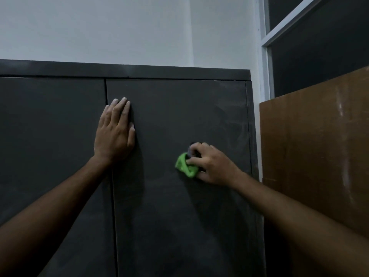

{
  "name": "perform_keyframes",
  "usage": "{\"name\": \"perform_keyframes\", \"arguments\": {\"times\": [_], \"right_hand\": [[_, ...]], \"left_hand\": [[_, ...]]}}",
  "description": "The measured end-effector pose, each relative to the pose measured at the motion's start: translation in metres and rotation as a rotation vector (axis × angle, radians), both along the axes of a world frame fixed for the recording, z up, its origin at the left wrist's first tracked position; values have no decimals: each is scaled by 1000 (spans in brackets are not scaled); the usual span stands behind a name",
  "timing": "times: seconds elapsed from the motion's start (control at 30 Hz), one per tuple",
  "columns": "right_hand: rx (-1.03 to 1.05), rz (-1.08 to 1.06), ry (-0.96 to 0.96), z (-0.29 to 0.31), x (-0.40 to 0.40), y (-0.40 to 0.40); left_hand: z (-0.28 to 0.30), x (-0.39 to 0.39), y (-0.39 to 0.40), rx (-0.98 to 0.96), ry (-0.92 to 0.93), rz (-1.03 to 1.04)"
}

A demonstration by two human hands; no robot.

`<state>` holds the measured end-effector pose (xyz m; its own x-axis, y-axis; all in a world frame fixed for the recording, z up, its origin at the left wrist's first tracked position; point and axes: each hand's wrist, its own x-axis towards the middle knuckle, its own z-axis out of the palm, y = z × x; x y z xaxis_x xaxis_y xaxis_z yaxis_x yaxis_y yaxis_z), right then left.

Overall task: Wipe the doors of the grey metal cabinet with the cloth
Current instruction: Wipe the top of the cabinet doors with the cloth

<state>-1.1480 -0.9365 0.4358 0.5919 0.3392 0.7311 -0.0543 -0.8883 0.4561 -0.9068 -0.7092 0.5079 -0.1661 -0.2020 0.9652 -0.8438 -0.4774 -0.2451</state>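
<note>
Looking through the head camera, the wiping seems partway done at best: the green cloth is bunched up in the right hand, fingers curled round it, and pressed against the middle of the right door of the grey cabinet. Dusty pale smears can be made out near that door's upper right corner, so more passes are probably needed. The left door looks untouched, hard to be sure. The left hand is laid flat, fingers straight, across the seam between the doors
</note>
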Motion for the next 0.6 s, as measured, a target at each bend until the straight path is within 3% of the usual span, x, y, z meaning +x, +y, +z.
{"name": "perform_keyframes", "arguments": {"times": [0.07, 0.17, 0.2, 0.37, 0.53, 0.6], "right_hand": [[15, -80, -10, 14, -19, -15], [344, -125, -342, 40, -21, -24], [370, -108, -379, 38, -16, -21], [-71, -71, 97, 8, -39, -31], [377, -69, -360, 32, -35, -44], [177, -2, -217, 17, -29, -41]], "left_hand": [[-1, 0, -1, 4, 2, 7], [-1, -2, -1, 5, 13, 19], [0, -3, -1, 2, 13, 23], [-1, -14, -6, -19, 27, 43], [-12, -55, -43, 62, -19, -36], [-14, -72, -63, 86, -16, -68]]}}
